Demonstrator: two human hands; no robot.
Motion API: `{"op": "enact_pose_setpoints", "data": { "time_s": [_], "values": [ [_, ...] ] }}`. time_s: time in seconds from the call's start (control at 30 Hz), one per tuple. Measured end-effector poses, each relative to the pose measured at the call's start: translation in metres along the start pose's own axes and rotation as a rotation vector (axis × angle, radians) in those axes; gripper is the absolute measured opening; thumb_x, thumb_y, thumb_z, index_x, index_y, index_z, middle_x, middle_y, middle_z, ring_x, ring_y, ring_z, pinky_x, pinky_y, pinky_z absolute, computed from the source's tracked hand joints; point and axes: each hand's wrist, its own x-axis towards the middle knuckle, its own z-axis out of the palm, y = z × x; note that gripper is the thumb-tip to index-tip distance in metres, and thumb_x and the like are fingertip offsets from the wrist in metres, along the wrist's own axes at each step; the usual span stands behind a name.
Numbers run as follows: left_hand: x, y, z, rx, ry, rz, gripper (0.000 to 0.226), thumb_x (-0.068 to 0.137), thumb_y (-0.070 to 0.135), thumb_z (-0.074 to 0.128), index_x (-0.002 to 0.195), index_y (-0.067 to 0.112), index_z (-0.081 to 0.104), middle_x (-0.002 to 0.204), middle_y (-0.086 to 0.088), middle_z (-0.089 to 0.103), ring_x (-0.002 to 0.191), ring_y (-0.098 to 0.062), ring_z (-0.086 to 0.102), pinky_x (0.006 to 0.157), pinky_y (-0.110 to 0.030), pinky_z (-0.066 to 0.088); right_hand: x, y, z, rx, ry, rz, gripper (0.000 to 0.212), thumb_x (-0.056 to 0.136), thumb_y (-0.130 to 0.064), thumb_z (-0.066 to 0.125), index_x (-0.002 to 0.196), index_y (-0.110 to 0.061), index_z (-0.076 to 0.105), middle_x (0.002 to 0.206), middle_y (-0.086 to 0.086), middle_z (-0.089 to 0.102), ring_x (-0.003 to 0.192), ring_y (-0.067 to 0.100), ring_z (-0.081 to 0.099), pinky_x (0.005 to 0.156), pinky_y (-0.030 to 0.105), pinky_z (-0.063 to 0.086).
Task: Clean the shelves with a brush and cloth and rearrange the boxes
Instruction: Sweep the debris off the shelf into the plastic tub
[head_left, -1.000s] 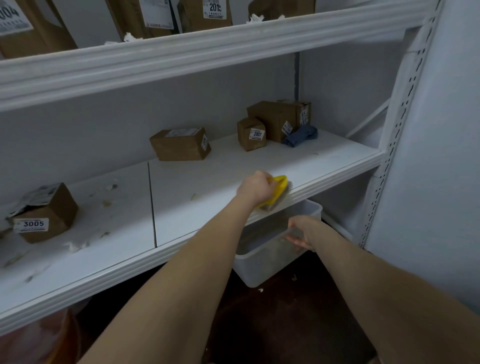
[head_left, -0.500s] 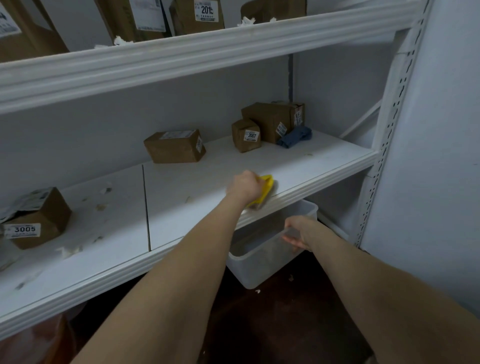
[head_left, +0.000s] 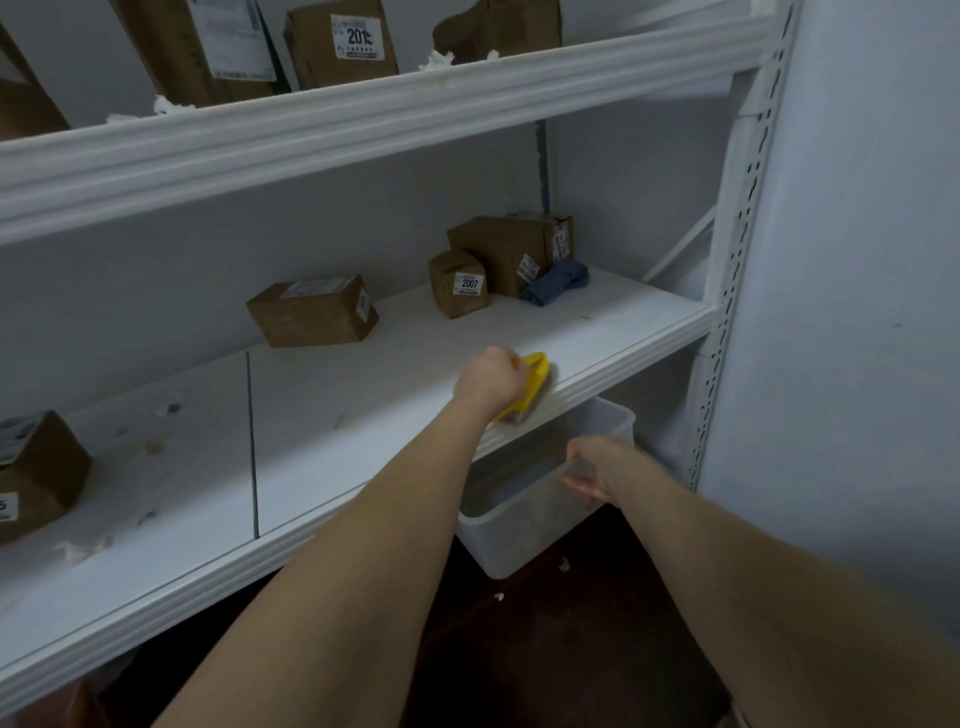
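- Head view: the left hand (head_left: 491, 382) is curled round a yellow plastic hand brush (head_left: 534, 382), which sits at the front edge of the white middle shelf (head_left: 363, 415).
- The right hand (head_left: 597, 467) grips the rim of a translucent plastic bin (head_left: 519, 540), held just below that edge.
- A crumpled blue cloth (head_left: 556, 283) lies at the shelf's back right, touching a large brown cardboard box (head_left: 498, 249); a small brown box labelled 2007 (head_left: 460, 283) stands just beside it.
- Paper scraps (head_left: 83, 548) dot the shelf's left part.

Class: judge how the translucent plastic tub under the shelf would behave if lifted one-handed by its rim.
The translucent plastic tub is probably light, since it looks nearly empty and the right hand alone grips its rim. The thin see-through walls may flex. Gripped on one side only, it could tilt away.
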Motion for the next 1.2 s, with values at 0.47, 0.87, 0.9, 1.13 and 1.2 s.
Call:
{"op": "enact_pose_setpoints", "data": {
  "time_s": [0.47, 0.87, 0.9, 1.13, 1.2],
  "values": [
    [0.025, 0.026, 0.016, -0.008, 0.016, -0.004, 0.037, 0.097, 0.03, 0.042, 0.124, 0.012, 0.058, 0.123, -0.016, 0.06, 0.112, -0.035, 0.056, 0.089, -0.037, 0.046, 0.029, -0.009, -0.031, 0.005, 0.049, -0.012, 0.048, 0.09, 0.004, 0.046, 0.137, -0.002, 0.04, 0.103, 0.026, 0.048, 0.079, 0.036, 0.06, 0.024, 0.023, 0.04],
    [0.012, -0.031, -0.025, 0.088, 0.165, -0.207, 0.037, 0.097, 0.032, 0.041, 0.121, 0.009, 0.058, 0.115, -0.018, 0.062, 0.102, -0.036, 0.06, 0.083, -0.039, 0.049, 0.023, -0.003, -0.018, -0.015, 0.013, 0.068, 0.054, 0.092, 0.0, 0.047, 0.144, 0.0, 0.032, 0.131, 0.044, 0.04, 0.044, 0.037, 0.059, 0.026, 0.024, 0.042],
    [0.007, -0.037, -0.024, 0.088, 0.154, -0.237, 0.038, 0.097, 0.032, 0.041, 0.123, 0.009, 0.056, 0.117, -0.018, 0.061, 0.104, -0.036, 0.059, 0.085, -0.039, 0.05, 0.022, -0.003, -0.016, -0.017, 0.016, 0.064, 0.054, 0.092, 0.0, 0.046, 0.144, 0.0, 0.031, 0.131, 0.044, 0.04, 0.039, 0.035, 0.056, 0.026, 0.025, 0.043],
    [-0.006, -0.014, -0.004, -0.119, -0.016, -0.003, 0.039, 0.094, 0.036, 0.048, 0.126, 0.016, 0.057, 0.129, -0.013, 0.057, 0.115, -0.031, 0.055, 0.095, -0.037, 0.047, 0.009, -0.001, -0.004, -0.095, -0.01, 0.067, 0.051, 0.093, -0.003, 0.047, 0.141, 0.008, 0.031, 0.114, 0.039, 0.046, 0.047, 0.028, 0.053, 0.031, 0.025, 0.044],
    [-0.007, -0.014, -0.005, -0.123, 0.009, -0.001, 0.038, 0.094, 0.037, 0.048, 0.124, 0.016, 0.058, 0.126, -0.012, 0.059, 0.112, -0.03, 0.056, 0.092, -0.036, 0.047, 0.001, -0.002, -0.006, -0.118, -0.014, 0.082, 0.053, 0.094, -0.005, 0.047, 0.142, 0.008, 0.029, 0.122, 0.042, 0.045, 0.042, 0.029, 0.054, 0.03, 0.025, 0.044]
  ]
}}
